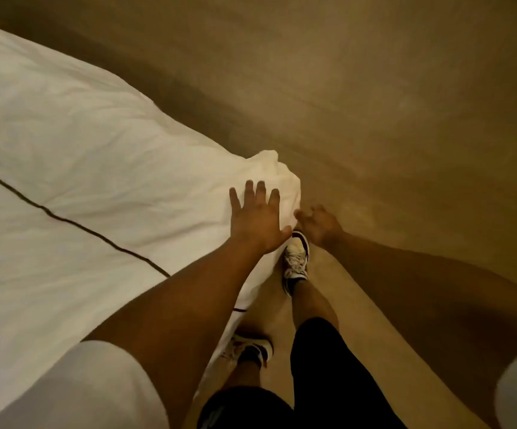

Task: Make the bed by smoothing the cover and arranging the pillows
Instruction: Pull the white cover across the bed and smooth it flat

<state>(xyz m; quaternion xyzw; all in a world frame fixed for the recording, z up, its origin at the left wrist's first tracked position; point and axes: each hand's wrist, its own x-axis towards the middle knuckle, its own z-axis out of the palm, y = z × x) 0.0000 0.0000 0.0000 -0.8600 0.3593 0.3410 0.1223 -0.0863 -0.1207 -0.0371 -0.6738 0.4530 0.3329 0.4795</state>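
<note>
A white bed cover (74,156) with a thin dark piping line fills the left half of the view. Its corner (277,176) bunches up and hangs over the bed's edge. My left hand (255,216) lies flat on the cover just behind that corner, fingers spread. My right hand (319,224) hovers beside the corner, off the bed, blurred, fingers loosely apart with nothing in them. No pillow shows in this view.
Tan floor (405,134) runs along the right side of the bed. My two feet in white sneakers (296,261) stand on it close to the bed's edge.
</note>
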